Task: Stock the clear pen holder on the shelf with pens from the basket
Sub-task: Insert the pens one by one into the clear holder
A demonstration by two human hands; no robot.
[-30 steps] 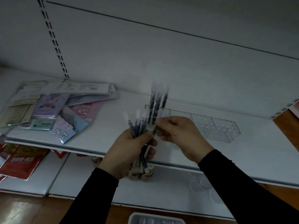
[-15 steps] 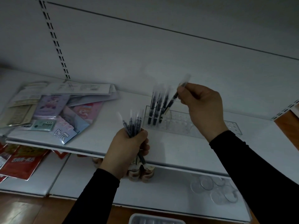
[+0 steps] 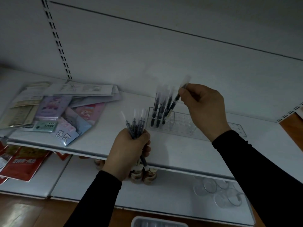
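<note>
I'm pinching one pen (image 3: 176, 99) in my right hand (image 3: 203, 108), tilting it into the left end of the clear holder (image 3: 185, 125) on the shelf (image 3: 101, 141), while my left hand (image 3: 129, 151) is gripping a bunch of pens (image 3: 136, 124) just in front

Right hand (image 3: 204, 108) pinching one pen (image 3: 174, 102), tilted over clear pen holder (image 3: 185, 125); left hand (image 3: 129, 151) gripping pen bundle (image 3: 136, 125) just left of holder.

Single head-worn view, wide-angle, facing forward and slightly down at the white shelf (image 3: 180, 149) from close range; both forearms enter from the bottom edge.
</note>
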